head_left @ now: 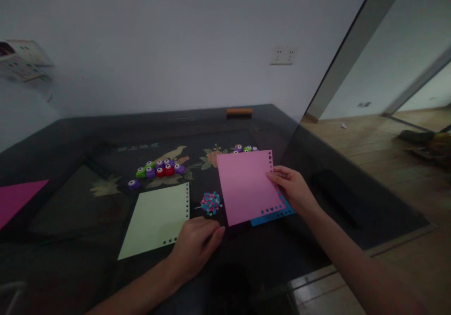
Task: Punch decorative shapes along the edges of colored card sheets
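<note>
Between thumb and fingers, my right hand (289, 186) pinches the right edge of a pink sheet of paper (246, 183). Small punched shapes line that sheet's right and bottom edges. Under it a blue sheet (268, 218), also punched, shows partly. My left hand (199, 242) rests on the tabletop with curled fingers, by the lower right corner of a pale green sheet (158, 218) punched along two edges. Just beyond that hand lies a small pile of pink, blue and white paper cutouts (211, 203).
Several purple, green and red craft punches (160, 168) stand beyond the green sheet; more punches (248, 149) are partly hidden behind the pink one. A magenta sheet (17, 200) lies far left. A brown bar (239, 112) sits at the black table's (190, 127) back edge, near the wall.
</note>
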`<state>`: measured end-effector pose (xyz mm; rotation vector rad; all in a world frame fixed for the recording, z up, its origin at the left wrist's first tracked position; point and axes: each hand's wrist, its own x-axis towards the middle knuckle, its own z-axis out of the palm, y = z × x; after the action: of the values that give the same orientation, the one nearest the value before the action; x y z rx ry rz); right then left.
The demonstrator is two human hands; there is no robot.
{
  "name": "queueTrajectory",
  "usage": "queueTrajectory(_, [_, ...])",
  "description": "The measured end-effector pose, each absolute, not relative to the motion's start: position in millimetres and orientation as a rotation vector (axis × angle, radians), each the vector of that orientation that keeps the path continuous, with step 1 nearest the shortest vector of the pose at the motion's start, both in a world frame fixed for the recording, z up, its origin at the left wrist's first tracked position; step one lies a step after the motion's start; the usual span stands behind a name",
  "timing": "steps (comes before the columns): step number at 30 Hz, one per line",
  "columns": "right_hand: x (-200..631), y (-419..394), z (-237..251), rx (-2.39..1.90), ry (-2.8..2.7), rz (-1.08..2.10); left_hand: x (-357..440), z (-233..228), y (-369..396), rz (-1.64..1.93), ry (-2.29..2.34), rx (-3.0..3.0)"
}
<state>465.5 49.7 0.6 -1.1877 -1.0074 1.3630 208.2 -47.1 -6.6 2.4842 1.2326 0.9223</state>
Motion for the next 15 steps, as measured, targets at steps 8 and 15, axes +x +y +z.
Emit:
queueTrajectory(8, [519.9, 60.2, -15.0, -1.435, -1.040, 1.127, 249.7, -16.7, -29.6, 0.819, 1.060, 2.652])
queueTrajectory(15, [521.6, 55.8, -28.0, -1.536, -1.165, 1.092, 249.8, -33.3, -28.4, 0.756, 1.152, 2.685])
